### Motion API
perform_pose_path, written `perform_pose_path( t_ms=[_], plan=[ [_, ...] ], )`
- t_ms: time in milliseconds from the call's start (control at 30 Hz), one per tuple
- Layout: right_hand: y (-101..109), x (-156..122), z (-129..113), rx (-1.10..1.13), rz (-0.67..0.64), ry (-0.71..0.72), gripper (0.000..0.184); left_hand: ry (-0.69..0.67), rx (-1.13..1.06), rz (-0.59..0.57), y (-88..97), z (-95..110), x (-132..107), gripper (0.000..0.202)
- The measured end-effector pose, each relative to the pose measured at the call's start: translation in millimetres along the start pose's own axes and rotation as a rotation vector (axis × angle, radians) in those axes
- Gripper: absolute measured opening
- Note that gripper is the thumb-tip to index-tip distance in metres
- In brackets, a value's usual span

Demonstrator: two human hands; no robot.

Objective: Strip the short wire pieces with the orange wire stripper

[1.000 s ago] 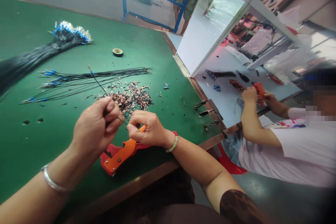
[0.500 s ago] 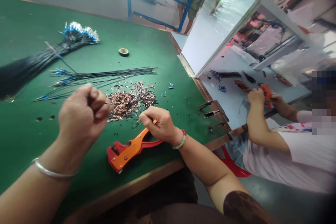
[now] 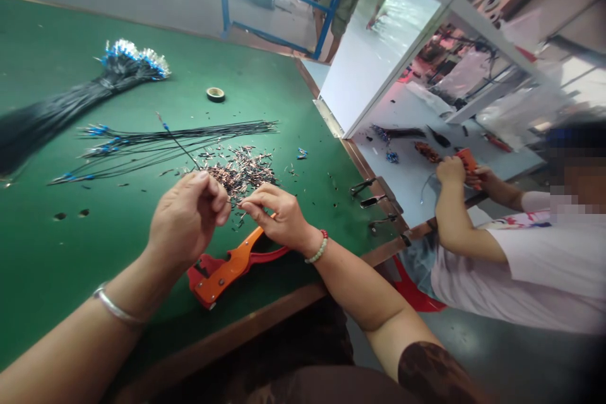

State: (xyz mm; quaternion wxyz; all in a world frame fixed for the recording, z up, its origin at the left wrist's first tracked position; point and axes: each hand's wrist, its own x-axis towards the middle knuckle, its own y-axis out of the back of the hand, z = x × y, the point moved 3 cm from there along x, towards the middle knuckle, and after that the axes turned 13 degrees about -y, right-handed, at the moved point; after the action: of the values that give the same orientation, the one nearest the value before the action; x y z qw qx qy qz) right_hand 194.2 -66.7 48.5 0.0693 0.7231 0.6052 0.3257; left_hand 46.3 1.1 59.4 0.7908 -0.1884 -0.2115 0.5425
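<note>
My left hand (image 3: 187, 214) is closed around a thin black wire (image 3: 182, 146). The wire sticks out past the fingers toward the upper left and carries a blue sleeve near its tip. My right hand (image 3: 279, 218) meets it fingertip to fingertip, pinching the wire's other end. Just below the hands an orange and red wire stripper (image 3: 230, 274) rests on the bench, one handle partly hidden by my right hand. Behind my fingers lies a heap of copper and black wire scraps (image 3: 246, 167). Several loose black wires (image 3: 189, 132) with blue ends lie beyond.
A thick bundle of black wires (image 3: 61, 107) lies on the green bench (image 3: 255, 82) at left. A tape roll (image 3: 215, 95) sits farther back. Metal clamps (image 3: 374, 202) line the right edge. To the right, a co-worker (image 3: 511, 246) holds an orange tool (image 3: 466, 159) at a white table.
My left hand has moved right and turned, bringing it up to my right hand. The wire's blue-sleeved end now shows above it. The wire stripper still lies on the bench.
</note>
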Motion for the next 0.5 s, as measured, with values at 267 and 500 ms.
perform_pose_path(
  t_ms=[267,500],
  plan=[
    [10.2,4.1,9.0,-0.130,0.075,-0.096,0.027,-0.058,0.021,0.204,17.2,20.7,14.6,0.027],
    [16.9,7.8,13.1,-0.134,0.126,-0.111,0.025,0.004,0.035,0.319,24.9,27.3,23.2,0.033]
  ],
)
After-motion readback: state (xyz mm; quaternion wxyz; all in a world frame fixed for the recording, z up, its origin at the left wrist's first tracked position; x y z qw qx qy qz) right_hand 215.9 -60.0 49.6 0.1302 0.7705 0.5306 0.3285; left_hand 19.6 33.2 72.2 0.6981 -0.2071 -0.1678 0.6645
